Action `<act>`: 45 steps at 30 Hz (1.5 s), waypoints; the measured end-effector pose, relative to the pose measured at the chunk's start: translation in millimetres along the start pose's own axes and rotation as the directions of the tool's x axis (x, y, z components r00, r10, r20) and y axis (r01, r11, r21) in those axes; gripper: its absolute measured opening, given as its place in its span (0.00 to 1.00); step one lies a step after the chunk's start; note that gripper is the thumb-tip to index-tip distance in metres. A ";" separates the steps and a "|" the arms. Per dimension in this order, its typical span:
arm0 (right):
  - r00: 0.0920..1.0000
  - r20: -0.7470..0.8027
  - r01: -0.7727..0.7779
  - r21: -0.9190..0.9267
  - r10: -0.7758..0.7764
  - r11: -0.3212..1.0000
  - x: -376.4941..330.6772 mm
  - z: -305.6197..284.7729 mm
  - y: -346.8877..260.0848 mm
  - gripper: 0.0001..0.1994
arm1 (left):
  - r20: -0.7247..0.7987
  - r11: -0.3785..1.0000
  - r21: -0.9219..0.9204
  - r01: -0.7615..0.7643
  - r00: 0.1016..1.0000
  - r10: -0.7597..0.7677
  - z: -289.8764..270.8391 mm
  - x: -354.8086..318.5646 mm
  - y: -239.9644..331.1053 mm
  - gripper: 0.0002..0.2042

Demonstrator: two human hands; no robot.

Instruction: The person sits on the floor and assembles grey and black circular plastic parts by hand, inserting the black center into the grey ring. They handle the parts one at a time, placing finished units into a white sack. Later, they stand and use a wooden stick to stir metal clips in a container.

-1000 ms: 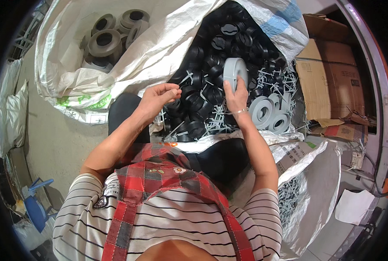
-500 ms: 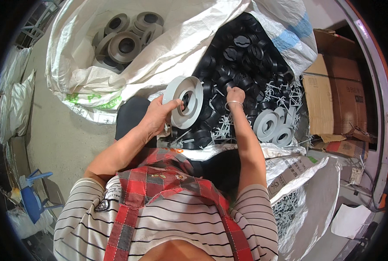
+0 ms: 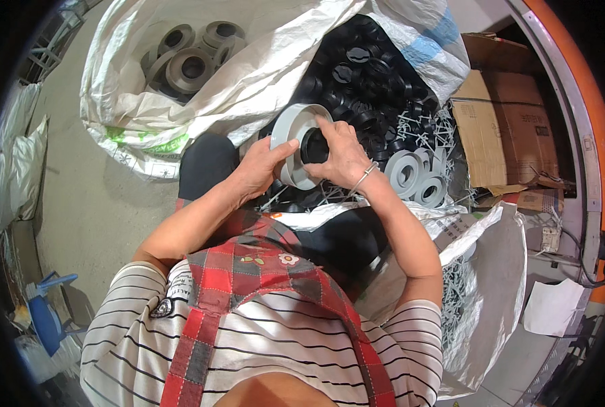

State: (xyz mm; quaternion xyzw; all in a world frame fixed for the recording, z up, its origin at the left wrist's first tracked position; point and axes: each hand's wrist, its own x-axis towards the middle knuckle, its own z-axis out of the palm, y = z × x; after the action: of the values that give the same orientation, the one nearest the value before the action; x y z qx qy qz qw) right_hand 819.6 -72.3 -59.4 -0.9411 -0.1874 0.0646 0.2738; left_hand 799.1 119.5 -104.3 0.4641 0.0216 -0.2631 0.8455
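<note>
My left hand [image 3: 258, 166] grips the rim of a grey plastic ring [image 3: 290, 125] held upright in front of me. Against the ring's centre, my right hand [image 3: 340, 152] holds a round black cap [image 3: 314, 146]; a thin bracelet sits on that wrist. Just beyond my hands an open white sack [image 3: 411, 41] is full of black caps [image 3: 363, 81], with small grey clips [image 3: 421, 129] scattered on them. Several loose grey rings [image 3: 418, 180] lie at the sack's near right edge.
A second white sack [image 3: 153, 129] at the upper left holds several assembled grey rings [image 3: 190, 57]. Cardboard boxes [image 3: 502, 115] stand to the right. Another sack [image 3: 485, 292] lies at my lower right. Bare concrete floor [image 3: 79, 197] and a blue object [image 3: 45, 319] are on my left.
The grey ring went from my right hand to my left. My right hand picked a black cap from the sack and brought it against the ring's centre.
</note>
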 end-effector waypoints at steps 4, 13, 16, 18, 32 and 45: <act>0.954 0.019 0.299 -0.131 -0.299 0.945 -17.0 -0.6 0.6 0.39 | 0.037 0.992 -0.052 0.118 0.993 -0.116 1.5 -11.9 9.0 0.20; 0.816 0.068 0.572 -0.225 -0.573 0.788 -46.4 -7.6 -0.9 0.41 | 0.147 0.976 0.015 0.218 0.965 -0.218 8.4 -16.3 13.1 0.19; 0.829 0.035 0.554 -0.172 -0.557 0.814 -53.4 0.5 5.4 0.37 | 0.104 0.971 0.053 0.235 0.965 -0.239 7.2 -16.4 9.0 0.18; 0.897 -0.121 0.418 -0.078 -0.424 0.905 -50.4 7.5 6.5 0.35 | 0.073 0.980 0.017 0.198 0.977 -0.199 14.7 -19.9 9.3 0.17; 0.428 -0.402 -0.871 0.056 0.809 0.489 -56.5 36.8 252.6 0.41 | -0.062 0.292 0.757 -0.585 0.380 0.923 -19.1 29.5 107.4 0.27; 0.990 0.052 -0.141 0.497 0.133 0.856 11.4 41.3 73.9 0.28 | -0.266 0.967 -0.191 0.166 0.940 -0.214 -14.2 52.6 -21.8 0.20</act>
State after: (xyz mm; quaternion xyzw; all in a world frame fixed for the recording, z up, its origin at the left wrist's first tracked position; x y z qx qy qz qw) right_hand 844.3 -105.2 -134.2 -0.8487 -0.0988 0.1375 0.5010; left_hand 837.2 99.1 -144.0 0.4209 0.2095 -0.2713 0.8398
